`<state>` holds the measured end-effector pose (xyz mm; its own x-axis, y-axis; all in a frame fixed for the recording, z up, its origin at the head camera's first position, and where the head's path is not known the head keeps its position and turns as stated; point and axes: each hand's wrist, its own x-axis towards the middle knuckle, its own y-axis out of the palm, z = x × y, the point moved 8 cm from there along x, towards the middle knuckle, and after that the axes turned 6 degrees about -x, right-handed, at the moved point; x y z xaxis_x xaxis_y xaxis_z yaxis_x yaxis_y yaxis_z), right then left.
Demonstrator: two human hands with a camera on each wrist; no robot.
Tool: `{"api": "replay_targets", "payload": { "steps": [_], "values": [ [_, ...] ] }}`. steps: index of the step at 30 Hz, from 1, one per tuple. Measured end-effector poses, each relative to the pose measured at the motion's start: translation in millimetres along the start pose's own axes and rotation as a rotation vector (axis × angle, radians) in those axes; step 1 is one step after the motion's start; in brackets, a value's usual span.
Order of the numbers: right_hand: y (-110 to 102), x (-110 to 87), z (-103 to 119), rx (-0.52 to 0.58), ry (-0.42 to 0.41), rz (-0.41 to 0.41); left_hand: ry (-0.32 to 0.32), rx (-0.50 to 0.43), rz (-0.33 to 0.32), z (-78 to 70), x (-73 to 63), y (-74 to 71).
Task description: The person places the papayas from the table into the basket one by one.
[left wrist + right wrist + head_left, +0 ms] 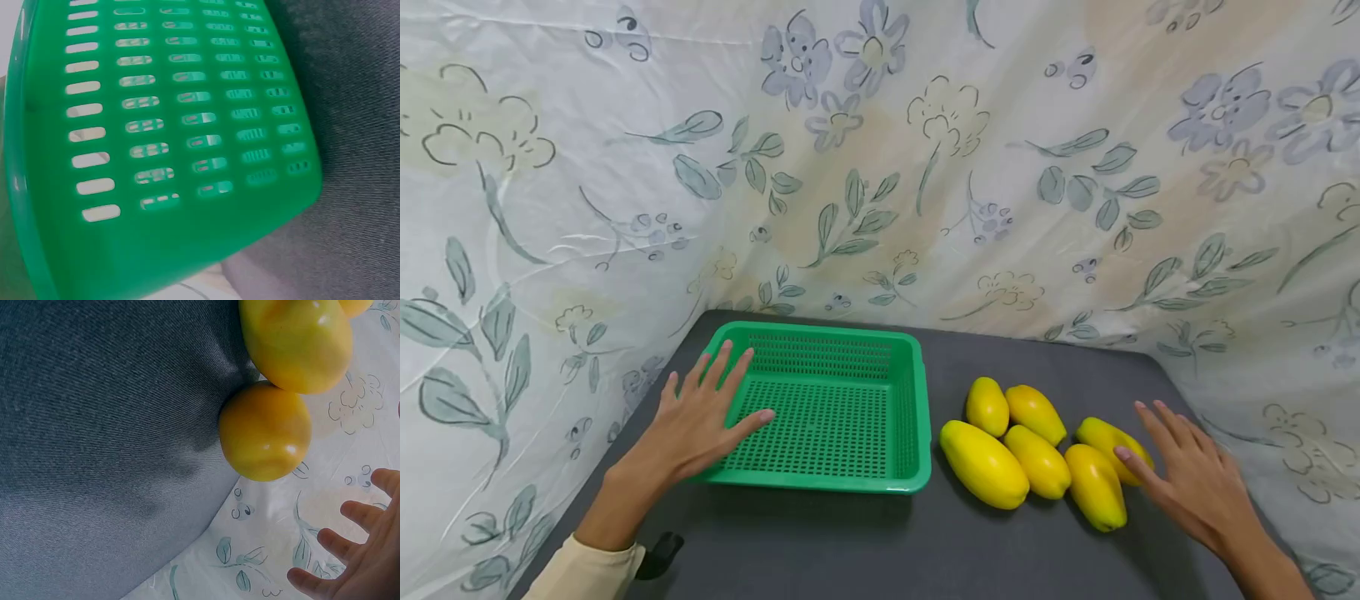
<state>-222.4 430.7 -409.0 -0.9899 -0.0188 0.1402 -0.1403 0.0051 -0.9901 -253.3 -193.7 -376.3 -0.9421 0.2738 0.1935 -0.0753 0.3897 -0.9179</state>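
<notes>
A green plastic basket (816, 485) with slotted walls stands on the left half of the table, with nothing in it. Over its left rim my left hand (696, 421) spreads its fingers, holding nothing; whether it touches the rim I cannot tell. The left wrist view is filled by the basket's side wall (169, 231). Several smooth yellow oblong fruits, like mangoes or small papayas, lie clustered right of the basket. Beside the rightmost fruit (1108, 437) is my right hand (1198, 479), fingers extended and grasping nothing. In the right wrist view its fingertips (337, 544) are apart from the nearest fruit (265, 434).
A dark grey cloth covers the table (820, 558). Floral curtains (970, 192) hang close behind it and along both sides. Near my left sleeve (587, 571) lies a small black object (660, 557), possibly a strap.
</notes>
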Motion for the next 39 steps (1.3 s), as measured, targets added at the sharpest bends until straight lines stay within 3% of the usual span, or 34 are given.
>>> {"api": "replay_targets", "payload": {
  "steps": [11,23,32,39],
  "values": [
    [0,-2.4,3,0.034,-0.026,-0.038,-0.072,-0.077,-0.043,24.8,-12.4,-5.5],
    [2,-4.9,3,0.088,-0.024,-0.044,-0.176,-0.232,-0.017,53.6,-33.6,0.7],
    [6,-4.7,6,0.088,-0.008,-0.043,-0.25,-0.299,0.01,70.4,-52.3,8.3],
    [10,-5.6,7,0.102,0.008,-0.031,-0.232,-0.379,-0.027,71.8,-66.5,9.1]
  ]
}}
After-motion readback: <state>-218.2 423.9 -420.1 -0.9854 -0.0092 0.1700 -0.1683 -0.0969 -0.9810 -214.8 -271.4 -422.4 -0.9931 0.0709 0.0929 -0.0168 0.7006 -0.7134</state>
